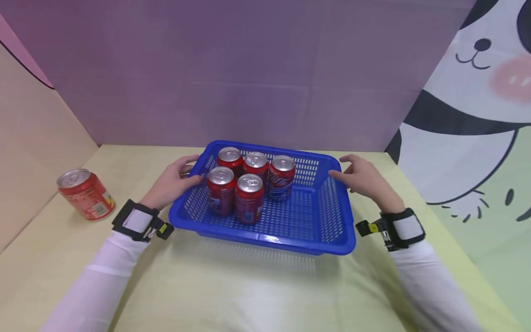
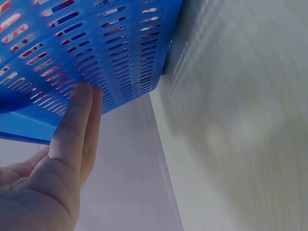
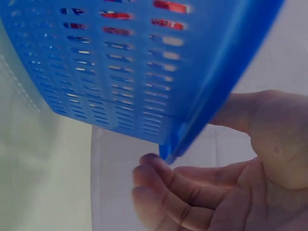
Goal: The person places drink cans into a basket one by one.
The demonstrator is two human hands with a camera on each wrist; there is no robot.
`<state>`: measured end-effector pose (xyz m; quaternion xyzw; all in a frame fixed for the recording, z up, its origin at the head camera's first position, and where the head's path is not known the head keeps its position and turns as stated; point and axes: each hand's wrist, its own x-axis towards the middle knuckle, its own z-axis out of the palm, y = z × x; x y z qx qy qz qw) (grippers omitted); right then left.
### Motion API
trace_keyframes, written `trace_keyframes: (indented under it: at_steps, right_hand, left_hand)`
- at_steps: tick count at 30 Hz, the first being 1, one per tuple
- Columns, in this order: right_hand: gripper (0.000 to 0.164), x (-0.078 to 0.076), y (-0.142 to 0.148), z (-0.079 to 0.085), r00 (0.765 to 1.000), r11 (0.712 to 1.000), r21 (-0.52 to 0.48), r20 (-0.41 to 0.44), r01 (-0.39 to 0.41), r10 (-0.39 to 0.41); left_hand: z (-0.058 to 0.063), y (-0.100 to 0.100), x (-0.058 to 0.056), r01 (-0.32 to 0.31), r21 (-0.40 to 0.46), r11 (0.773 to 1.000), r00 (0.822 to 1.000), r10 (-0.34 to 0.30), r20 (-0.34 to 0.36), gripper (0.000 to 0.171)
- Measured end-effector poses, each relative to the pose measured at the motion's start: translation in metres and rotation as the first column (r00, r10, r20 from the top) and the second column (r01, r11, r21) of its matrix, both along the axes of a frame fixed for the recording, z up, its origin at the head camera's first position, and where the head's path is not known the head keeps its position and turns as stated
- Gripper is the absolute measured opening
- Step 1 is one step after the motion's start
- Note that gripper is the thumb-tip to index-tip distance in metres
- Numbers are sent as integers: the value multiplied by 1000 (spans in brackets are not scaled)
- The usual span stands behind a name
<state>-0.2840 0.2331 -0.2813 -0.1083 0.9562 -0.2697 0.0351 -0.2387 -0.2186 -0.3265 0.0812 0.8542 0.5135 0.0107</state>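
A blue plastic basket with slotted walls sits at a slant between the two hands, several red soda cans standing upright in its left part. My left hand holds its left rim, thumb over the edge; in the left wrist view, the fingers touch the slotted wall from outside. At the far right corner, my right hand has its thumb over the rim and curled fingers outside, below the edge. Whether the basket's base is off the table cannot be told.
Another red can is on the left side of the pale table, apart from the basket. A purple wall covering rises behind the table. At the right is a panda-printed wall.
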Motion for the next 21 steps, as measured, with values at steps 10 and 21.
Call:
trace_keyframes:
  at_steps: [10, 21]
  right_hand:
    - [67, -2, -9, -10, 1000, 999, -26, 11, 21, -21]
    - [65, -1, -14, -17, 998, 1000, -4, -48, 29, -29]
  left_hand:
    - [0, 0, 1, -2, 2, 1000, 1000, 2, -2, 68]
    - [0, 0, 0, 0, 2, 1000, 1000, 0, -11, 67]
